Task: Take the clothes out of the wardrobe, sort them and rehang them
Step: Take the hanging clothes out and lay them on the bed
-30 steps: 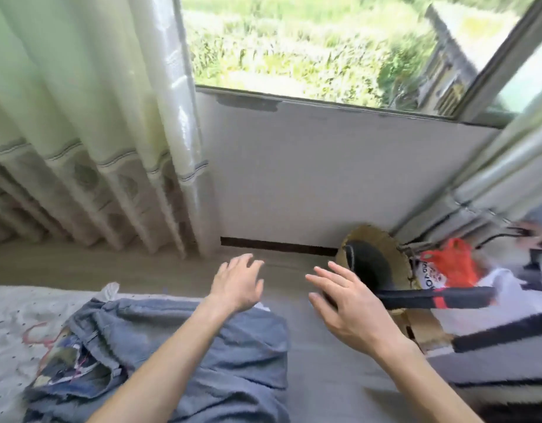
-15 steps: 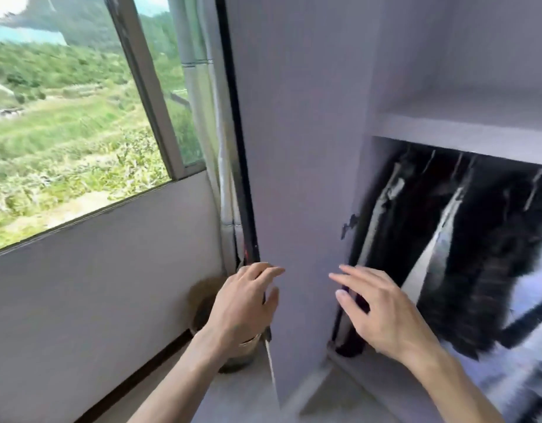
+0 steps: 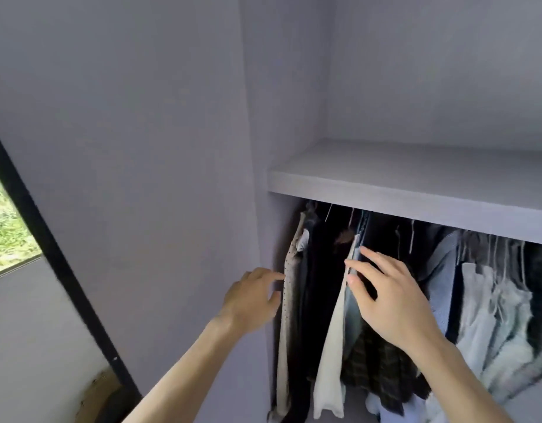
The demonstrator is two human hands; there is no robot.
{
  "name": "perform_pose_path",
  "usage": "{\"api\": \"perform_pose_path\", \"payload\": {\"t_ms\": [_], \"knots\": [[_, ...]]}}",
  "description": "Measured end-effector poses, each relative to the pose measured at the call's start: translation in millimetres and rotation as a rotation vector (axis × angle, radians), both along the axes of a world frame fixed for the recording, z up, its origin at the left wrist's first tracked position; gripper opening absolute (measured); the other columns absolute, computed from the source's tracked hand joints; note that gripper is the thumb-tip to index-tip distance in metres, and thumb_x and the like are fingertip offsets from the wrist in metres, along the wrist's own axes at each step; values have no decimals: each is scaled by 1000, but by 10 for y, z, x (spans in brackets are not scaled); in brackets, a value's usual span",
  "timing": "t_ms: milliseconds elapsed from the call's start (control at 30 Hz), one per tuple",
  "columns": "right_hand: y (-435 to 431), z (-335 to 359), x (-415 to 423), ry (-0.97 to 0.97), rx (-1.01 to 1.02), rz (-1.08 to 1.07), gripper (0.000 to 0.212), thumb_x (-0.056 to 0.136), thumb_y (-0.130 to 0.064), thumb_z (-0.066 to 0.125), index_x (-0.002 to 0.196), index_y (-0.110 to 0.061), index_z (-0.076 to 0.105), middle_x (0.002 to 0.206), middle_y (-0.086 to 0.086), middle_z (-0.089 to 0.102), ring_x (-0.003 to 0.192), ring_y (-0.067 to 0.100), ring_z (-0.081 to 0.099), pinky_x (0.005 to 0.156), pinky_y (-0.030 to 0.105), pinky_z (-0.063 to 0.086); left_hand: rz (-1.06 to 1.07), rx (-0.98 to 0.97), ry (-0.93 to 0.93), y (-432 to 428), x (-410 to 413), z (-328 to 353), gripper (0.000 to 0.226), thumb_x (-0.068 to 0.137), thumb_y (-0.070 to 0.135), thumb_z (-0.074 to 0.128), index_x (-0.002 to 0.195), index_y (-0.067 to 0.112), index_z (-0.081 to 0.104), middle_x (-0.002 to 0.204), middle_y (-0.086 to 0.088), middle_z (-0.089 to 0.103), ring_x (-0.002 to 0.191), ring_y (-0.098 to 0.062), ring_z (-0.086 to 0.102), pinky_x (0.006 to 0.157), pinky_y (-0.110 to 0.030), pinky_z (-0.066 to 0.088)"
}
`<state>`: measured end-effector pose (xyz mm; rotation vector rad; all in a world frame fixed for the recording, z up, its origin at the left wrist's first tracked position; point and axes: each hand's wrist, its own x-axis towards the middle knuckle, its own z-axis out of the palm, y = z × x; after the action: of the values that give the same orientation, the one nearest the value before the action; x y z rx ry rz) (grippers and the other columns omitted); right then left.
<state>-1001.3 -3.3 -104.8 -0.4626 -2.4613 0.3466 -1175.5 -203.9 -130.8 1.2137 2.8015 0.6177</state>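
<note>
Head view showed the left hand (image 3: 251, 300) and right hand (image 3: 395, 303) open-fingered and empty, likely poised to pick from the dark and pale hanging clothes (image 3: 330, 346) at their fingertips, under the grey wardrobe shelf (image 3: 416, 184).

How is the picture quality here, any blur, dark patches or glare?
Head view, soft overall, pale tops at right smeared by motion; head view, dark clothes under the shelf lose detail in shadow; head view, window strip at far left bright, no glare on the wardrobe.
</note>
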Motion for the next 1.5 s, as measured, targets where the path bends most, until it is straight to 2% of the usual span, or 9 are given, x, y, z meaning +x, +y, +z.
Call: {"api": "perform_pose_path", "payload": {"t_ms": [133,333,500,833,933,1067,1233,1367,1500], "knots": [[367,225,-370,71,231,-171,48,96,-45,40,137,-27,58,154,5,41,140,29,35,109,51,39,-13,51,-126,455,-392,-9,44,97,33,50,141,35,47,144,6,43,130,-17,45,108,-37,40],[971,405,-933,4,459,-415,62,99,-49,33,157,-30,23,164,6,19,152,29,14,120,60,8,21,108,-344,1077,-980,-68,48,98,31,50,145,23,40,147,-7,37,135,-26,41,111,-33,36],[1277,198,-1189,217,634,-471,52,100,-35,47,151,-30,40,151,6,45,139,31,39,116,61,13,122,186,-500,1507,-1401,-258,54,101,31,49,151,19,32,145,-14,46,124,-31,54,101,-34,45],[1504,60,-1410,408,790,-524,51,90,-36,53,142,-33,53,142,3,53,132,26,43,110,63,26,179,295,-798,1994,-1652,-508,49,105,32,42,151,19,30,130,-6,52,118,-27,51,100,-34,40],[1536,60,-1413,415,801,-514,53,90,-38,53,143,-34,51,143,1,48,133,26,41,111,62,25,187,338,-856,2070,-1674,-493,54,102,32,48,150,17,29,141,-12,51,127,-31,50,104,-37,41],[1522,62,-1418,417,794,-511,52,90,-38,52,143,-34,51,143,1,49,133,26,41,113,61,22,192,390,-974,2146,-1683,-480,40,95,24,56,132,13,45,112,-11,63,102,-27,63,97,-49,53],[1522,52,-1416,404,766,-511,52,92,-39,49,144,-34,49,145,1,46,135,25,39,116,58,15,175,359,-875,2185,-1651,-424,41,98,30,53,133,11,44,118,-9,60,106,-26,59,90,-38,50],[1511,49,-1420,388,753,-507,54,93,-40,47,146,-35,46,146,1,43,136,25,37,116,59,13,251,241,-523,2125,-1709,-358,49,102,52,34,130,12,44,121,-12,60,111,-34,58,82,-36,43],[1511,48,-1418,382,754,-506,55,92,-40,49,147,-34,45,145,2,45,136,26,37,116,59,14,210,187,-321,2098,-1772,-287,36,104,43,28,108,15,50,102,-11,64,94,-34,59,86,-43,52]]}}
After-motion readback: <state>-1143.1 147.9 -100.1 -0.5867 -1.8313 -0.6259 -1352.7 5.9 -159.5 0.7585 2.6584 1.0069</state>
